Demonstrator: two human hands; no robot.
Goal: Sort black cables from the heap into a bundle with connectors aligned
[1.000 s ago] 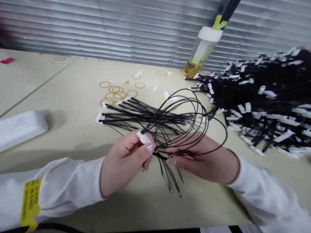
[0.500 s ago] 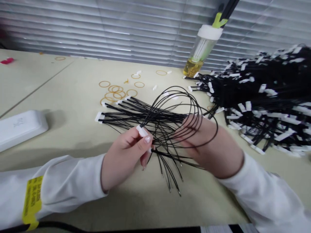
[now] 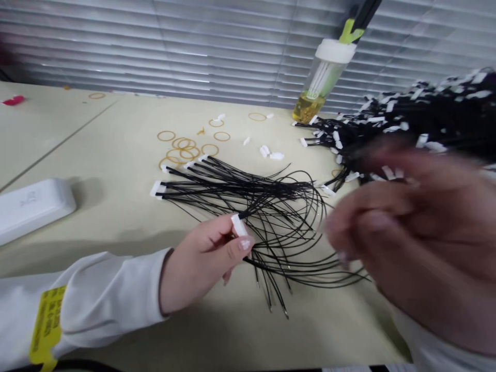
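Between its thumb and fingers, my left hand [image 3: 207,253] pinches a white connector [image 3: 239,226] that has thin black wires running off to the right. Under and behind it, a bundle of black wires [image 3: 232,186] lies on the table, with white connectors at its left end. Loose wire tips fan out below my left hand's fingertips. My right hand [image 3: 403,232] is raised at the right, close to the camera and smeared by motion. Whether its fingers hold anything cannot be made out.
Yellow rubber bands [image 3: 184,147] and small white pieces [image 3: 276,155] lie behind the wires. A clear bottle with a white lid [image 3: 323,77] stands by the blinds. At the right is a large heap of black wires [image 3: 437,121]. A white case [image 3: 36,206] sits at the left.
My right hand has left the looped wires and moved right and toward the camera. The loops have dropped and spread to the right. My left hand still holds the connector, slightly lower and further right.
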